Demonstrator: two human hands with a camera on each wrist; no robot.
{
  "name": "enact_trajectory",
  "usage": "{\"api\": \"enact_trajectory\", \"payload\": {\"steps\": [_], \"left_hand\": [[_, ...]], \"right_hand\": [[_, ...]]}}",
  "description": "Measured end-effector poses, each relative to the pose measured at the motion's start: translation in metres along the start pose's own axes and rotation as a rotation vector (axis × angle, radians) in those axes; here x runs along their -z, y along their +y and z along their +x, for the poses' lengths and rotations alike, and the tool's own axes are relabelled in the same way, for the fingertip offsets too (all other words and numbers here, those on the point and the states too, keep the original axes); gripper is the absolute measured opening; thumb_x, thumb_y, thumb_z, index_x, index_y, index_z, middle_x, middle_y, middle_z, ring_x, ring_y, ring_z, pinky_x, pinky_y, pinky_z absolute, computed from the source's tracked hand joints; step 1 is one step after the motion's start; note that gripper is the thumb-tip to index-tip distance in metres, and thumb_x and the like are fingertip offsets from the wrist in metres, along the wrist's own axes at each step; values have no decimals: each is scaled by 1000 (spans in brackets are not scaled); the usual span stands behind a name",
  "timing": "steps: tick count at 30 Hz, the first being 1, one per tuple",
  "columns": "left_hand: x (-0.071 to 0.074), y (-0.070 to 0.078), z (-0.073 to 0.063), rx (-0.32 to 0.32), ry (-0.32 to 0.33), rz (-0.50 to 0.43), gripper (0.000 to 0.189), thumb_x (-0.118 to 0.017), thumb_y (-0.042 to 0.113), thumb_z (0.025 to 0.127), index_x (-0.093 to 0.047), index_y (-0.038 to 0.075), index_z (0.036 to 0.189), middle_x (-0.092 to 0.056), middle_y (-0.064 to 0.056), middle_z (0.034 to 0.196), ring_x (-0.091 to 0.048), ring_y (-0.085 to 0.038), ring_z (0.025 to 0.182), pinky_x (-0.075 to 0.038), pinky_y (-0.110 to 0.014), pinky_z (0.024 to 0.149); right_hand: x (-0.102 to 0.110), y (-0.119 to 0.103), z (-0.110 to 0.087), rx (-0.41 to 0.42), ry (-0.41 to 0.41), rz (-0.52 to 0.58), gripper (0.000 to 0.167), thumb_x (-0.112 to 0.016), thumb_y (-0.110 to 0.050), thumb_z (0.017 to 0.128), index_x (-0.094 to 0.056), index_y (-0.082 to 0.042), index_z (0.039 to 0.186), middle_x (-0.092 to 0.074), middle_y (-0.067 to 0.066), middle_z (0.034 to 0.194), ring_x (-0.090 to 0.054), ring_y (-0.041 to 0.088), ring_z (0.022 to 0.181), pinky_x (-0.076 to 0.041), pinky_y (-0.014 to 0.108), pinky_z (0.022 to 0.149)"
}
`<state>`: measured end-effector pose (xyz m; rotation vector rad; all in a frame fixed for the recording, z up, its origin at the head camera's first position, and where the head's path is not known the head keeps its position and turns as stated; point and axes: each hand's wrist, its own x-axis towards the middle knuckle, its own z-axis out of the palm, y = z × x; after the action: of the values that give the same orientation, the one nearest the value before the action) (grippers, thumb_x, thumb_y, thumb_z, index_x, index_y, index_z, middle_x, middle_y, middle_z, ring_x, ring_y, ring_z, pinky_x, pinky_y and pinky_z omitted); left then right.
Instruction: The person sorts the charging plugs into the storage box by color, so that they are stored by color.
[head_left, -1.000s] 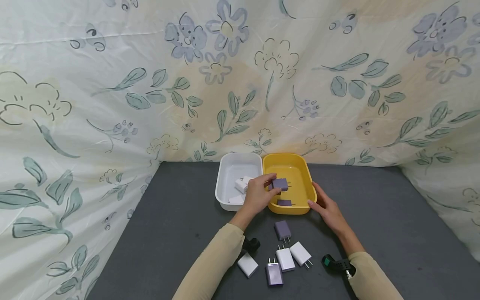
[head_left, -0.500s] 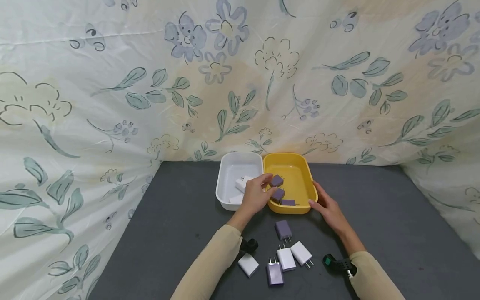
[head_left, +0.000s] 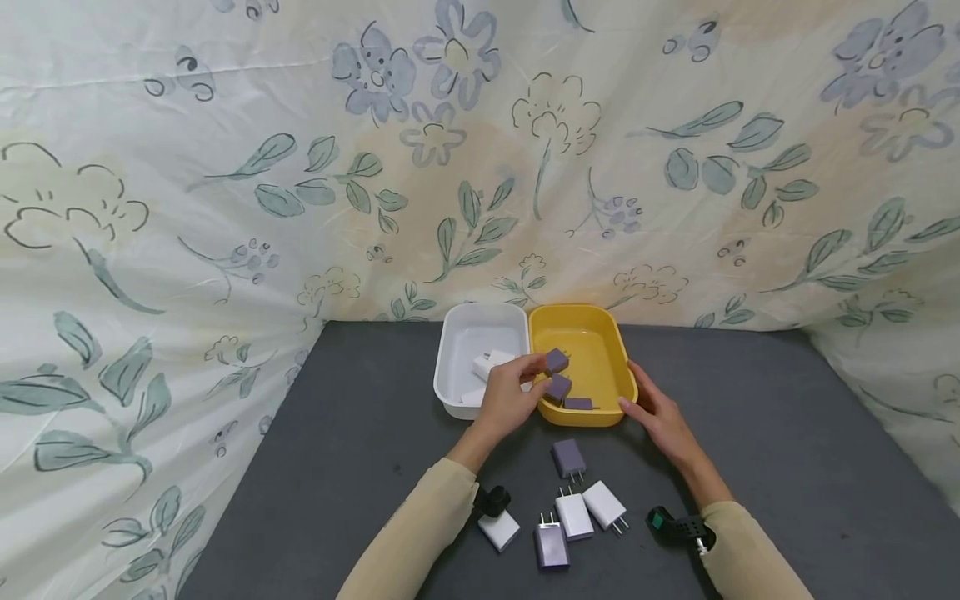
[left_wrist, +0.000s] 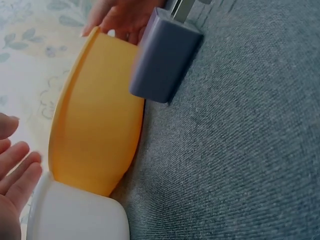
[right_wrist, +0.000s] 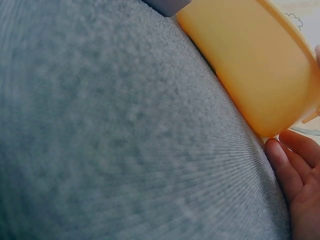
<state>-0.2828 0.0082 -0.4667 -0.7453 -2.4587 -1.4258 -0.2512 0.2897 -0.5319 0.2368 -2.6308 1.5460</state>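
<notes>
My left hand (head_left: 506,396) hovers at the left wall of the yellow container (head_left: 596,350), its fingers apart with nothing between them in the left wrist view. Just beyond its fingertips, inside the container, are purple wall chargers: one farther back (head_left: 557,361), another close in front of it (head_left: 558,387) and a third (head_left: 579,404) by the front wall. My right hand (head_left: 663,421) holds the container's near right corner, thumb on the front and fingers along the side. On the table before it lies another purple charger (head_left: 568,458), large in the left wrist view (left_wrist: 167,57).
A white container (head_left: 446,371) with white chargers (head_left: 483,365) stands against the yellow one's left side. Nearer on the dark table lie white chargers (head_left: 574,517) and a shiny light-purple one (head_left: 552,546). Floral cloth (head_left: 465,208) hangs behind.
My left hand has let go of a purple charger, now lying in the yellow container, and has drawn back slightly left. The right hand has kept its hold on the container.
</notes>
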Motion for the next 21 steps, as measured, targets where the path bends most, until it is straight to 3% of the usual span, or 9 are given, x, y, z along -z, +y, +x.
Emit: {"api": "enact_trajectory", "payload": {"steps": [11, 21], "left_hand": [[-1, -1, -11, -74, -43, -60, 35, -71, 13, 89, -65, 8, 123, -71, -10, 113, -69, -17, 103, -59, -26, 86], [1, 11, -22, -172, -101, -130, 29, -70, 8, 89, -66, 4, 117, -71, -16, 106, -70, -22, 95, -61, -36, 80]], "right_hand": [[0, 0, 0, -17, -8, -8, 70, -55, -33, 99, -14, -32, 157, -38, 17, 154, -49, 32, 131, -36, 3, 89], [-1, 1, 0, -13, 8, -12, 70, -55, -33, 99, -15, -34, 156, -40, 18, 153, -50, 32, 129, -36, 3, 89]]}}
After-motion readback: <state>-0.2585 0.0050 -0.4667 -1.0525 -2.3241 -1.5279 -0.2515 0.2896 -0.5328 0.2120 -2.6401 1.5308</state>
